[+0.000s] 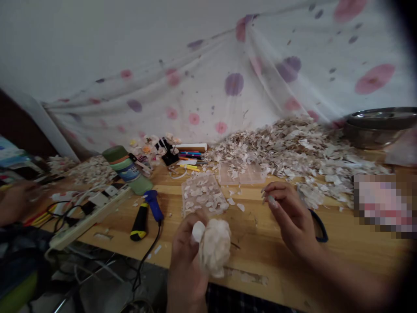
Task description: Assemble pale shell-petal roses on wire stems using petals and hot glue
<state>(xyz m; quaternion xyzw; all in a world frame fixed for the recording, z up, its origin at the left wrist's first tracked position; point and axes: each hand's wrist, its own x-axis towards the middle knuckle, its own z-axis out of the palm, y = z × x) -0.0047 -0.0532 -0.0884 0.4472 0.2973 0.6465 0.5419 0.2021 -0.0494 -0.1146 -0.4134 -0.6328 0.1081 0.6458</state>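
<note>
Cluster of overlapping cream flakes (215, 248), rounded and a little longer than wide, sits in the left hand (187, 250) above the near edge of the wooden table (260, 252). Its long axis runs roughly away from the person. The left fingers are closed around its left side, and a white flake (197, 231) stands at its upper left edge, against those fingertips. A short dark line shows just right of the cluster; whether it belongs to it I cannot tell.

The right hand (289, 217) is apart from the cluster, which lies to its left and nearer the body. Its fingers are bent, with thumb and fingertips drawn close; whether they pinch anything I cannot tell. The left hand is plainly the nearer one.

Just beyond the left hand lies a clear tray (183, 203) of loose flakes, with a second tray (243, 177) behind it and a large heap of flakes (293, 145) farther back. A blue corded tool (153, 205) rests to the left, near a green bottle (130, 169).
</note>
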